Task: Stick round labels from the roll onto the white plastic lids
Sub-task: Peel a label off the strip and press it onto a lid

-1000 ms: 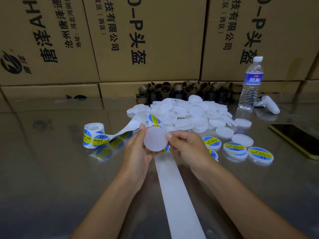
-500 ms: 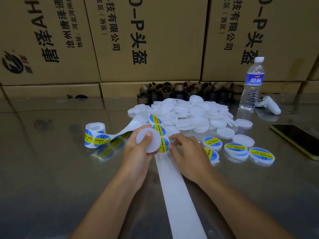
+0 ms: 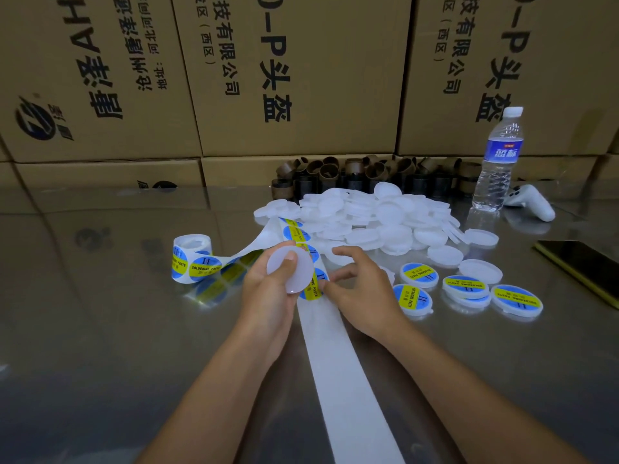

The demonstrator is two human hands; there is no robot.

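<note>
Left grip (image 3: 264,291) pinches blank frosted-white round lid (image 3: 300,278), thumb on its face, over mid table (image 3: 100,329); right grip (image 3: 363,289), loosely spread, thumbs blue-yellow label (image 3: 312,292) at lid's 4 o'clock; roll (image 3: 192,257) at 9.

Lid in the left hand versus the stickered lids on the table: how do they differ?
The held lid is bare white; the labelled lids each carry a blue and yellow round label. The held lid is tilted in the grip of the left hand; the labelled lids lie flat on the table. Both are round white plastic lids.
</note>
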